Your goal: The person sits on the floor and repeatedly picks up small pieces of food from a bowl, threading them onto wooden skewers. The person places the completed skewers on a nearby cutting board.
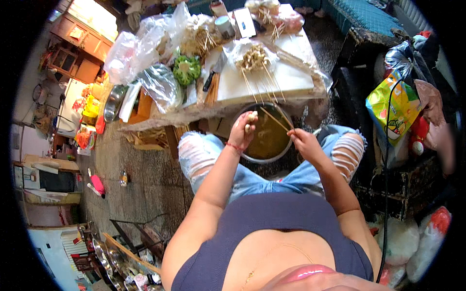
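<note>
My left hand (241, 131) is closed round small pale food pieces (253, 115), perhaps mushrooms; their exact kind is too small to tell. My right hand (303, 143) grips thin wooden skewers (274, 119), which slant up and left over a round metal pot (287, 154). The pot stands between my knees and holds murky brownish water. Just beyond it, at the front of the white cutting board (230, 89), lie skewers loaded with pale pieces (255, 57). Their bare ends stick out toward me.
A cleaver (215, 70), broccoli (186, 69) and plastic bags (145, 43) lie on the table's left. A phone (244, 22) stands at the back beside a jar (224, 26). A colourful bag (392, 104) and a black cable (387, 169) are on my right.
</note>
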The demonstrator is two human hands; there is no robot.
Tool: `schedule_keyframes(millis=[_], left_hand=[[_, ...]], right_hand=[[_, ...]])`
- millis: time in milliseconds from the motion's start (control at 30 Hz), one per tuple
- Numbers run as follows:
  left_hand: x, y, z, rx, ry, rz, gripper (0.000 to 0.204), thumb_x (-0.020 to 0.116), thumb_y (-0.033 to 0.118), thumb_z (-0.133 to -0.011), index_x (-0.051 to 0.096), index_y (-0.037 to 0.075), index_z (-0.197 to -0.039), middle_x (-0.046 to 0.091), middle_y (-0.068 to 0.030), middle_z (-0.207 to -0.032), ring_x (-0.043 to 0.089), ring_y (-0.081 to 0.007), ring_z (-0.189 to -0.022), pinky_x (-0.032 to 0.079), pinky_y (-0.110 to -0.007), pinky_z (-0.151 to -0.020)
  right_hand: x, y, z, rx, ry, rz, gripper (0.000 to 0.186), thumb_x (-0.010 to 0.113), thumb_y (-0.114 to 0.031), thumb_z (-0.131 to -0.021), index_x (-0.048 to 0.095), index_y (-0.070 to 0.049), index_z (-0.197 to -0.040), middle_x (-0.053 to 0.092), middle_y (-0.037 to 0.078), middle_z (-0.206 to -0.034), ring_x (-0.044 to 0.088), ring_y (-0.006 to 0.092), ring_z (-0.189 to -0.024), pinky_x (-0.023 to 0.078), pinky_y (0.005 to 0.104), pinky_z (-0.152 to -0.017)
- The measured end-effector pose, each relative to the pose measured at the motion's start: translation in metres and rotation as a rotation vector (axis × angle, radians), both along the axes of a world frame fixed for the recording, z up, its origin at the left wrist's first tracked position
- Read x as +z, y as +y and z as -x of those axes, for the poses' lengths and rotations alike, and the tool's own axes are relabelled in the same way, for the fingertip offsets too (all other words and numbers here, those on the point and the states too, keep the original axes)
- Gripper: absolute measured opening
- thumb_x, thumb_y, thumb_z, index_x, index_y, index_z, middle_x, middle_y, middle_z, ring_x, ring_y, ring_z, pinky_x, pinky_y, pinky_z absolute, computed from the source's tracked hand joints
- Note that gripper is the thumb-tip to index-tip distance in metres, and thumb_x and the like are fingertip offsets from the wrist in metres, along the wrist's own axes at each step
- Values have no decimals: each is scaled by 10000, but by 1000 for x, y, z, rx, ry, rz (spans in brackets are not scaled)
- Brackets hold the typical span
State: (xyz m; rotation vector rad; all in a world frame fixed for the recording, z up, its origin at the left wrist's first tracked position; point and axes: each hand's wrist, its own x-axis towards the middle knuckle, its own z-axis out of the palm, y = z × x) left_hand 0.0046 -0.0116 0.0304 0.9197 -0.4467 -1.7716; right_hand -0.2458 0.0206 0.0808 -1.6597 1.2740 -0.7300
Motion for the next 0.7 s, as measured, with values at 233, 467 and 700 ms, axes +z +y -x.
schedule_keyframes(millis=[233,467,700], left_hand=[[-10,11,3,9,4,-8,192,562,290,-880,507,168,-1018,619,20,-825,541,-24,-558,338,-142,-351],[-12,20,8,-33,13,-62,213,564,348,-870,550,157,-964,583,41,-781,518,-38,-563,364,-169,-369],[-2,17,5,-63,139,-83,274,563,355,-870,536,172,-1072,565,56,-763,529,-52,-608,315,-184,-380]], right_hand=[[-14,19,-12,41,18,-33,185,522,-162,-859,601,-28,-959,619,186,-822,617,328,-764,475,364,-654],[-15,26,-14,22,1,-26,198,519,-179,-866,598,-28,-967,621,182,-826,617,325,-765,471,363,-655],[-9,30,-17,12,-13,-41,188,529,-160,-861,595,-20,-968,625,178,-819,626,298,-757,474,348,-654]])
